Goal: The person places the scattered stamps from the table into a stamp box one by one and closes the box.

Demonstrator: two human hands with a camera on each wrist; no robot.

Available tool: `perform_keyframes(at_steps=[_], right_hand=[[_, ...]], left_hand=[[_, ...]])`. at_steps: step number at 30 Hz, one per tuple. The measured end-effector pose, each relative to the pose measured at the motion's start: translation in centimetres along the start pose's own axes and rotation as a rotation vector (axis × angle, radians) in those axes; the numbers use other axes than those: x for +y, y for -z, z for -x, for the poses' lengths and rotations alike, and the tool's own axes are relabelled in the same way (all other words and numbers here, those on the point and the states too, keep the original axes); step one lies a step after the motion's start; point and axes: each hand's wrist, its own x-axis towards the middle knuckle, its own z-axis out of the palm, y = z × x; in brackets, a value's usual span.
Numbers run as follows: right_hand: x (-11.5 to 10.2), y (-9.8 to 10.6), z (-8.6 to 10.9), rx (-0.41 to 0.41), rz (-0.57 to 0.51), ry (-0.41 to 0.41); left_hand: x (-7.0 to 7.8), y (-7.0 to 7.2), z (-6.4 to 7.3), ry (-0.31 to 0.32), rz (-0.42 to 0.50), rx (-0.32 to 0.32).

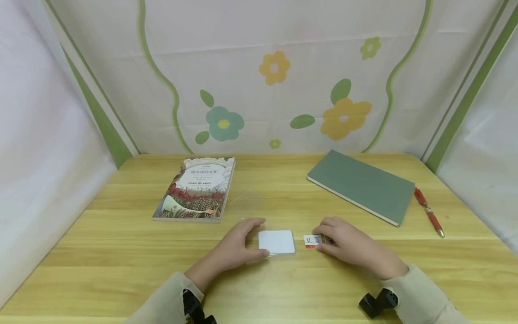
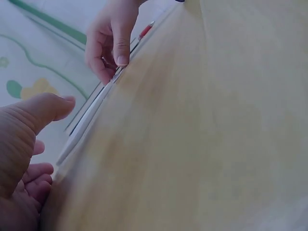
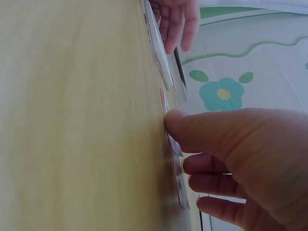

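Observation:
A flat white rectangular piece in a clear case (image 1: 277, 242) lies mid-table. Around its left end, the left hand (image 1: 238, 243) is spread, the thumb close by the near corner and the index finger beyond the far edge. In the left wrist view a wide gap shows between that thumb (image 2: 53, 107) and the fingers. To the right of the case, the right hand (image 1: 344, 240) holds a small white-and-orange printed card (image 1: 310, 241) flat by the table, thumb on its near edge. A dark patterned part shows under the palm; the far fingertips are partly hidden.
An illustrated book (image 1: 198, 189) lies at the back left. A green hardcover notebook (image 1: 362, 186) is at the back right, with a red pen (image 1: 430, 212) beside it. Behind the book's right side lies a faint transparent sheet (image 1: 248, 198). A flowered curtain (image 1: 243, 45) borders the table.

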Motion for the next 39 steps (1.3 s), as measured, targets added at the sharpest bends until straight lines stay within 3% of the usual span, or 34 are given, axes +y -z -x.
perform_keyframes(at_steps=[8,27,39], right_hand=[[-0.10,0.18,-0.14,-0.001,-0.020,0.003],[-0.39,0.20,-0.51,0.038,-0.055,-0.028],[-0.64,0.37,-0.61,0.019,-0.065,-0.072]], left_hand=[[-0.65,-0.07,-0.05,-0.040,-0.038,-0.021],[-0.58,-0.35,-0.06,-0.036,-0.096,-0.009],[-0.52,-0.34,0.04,-0.041,-0.103,-0.011]])
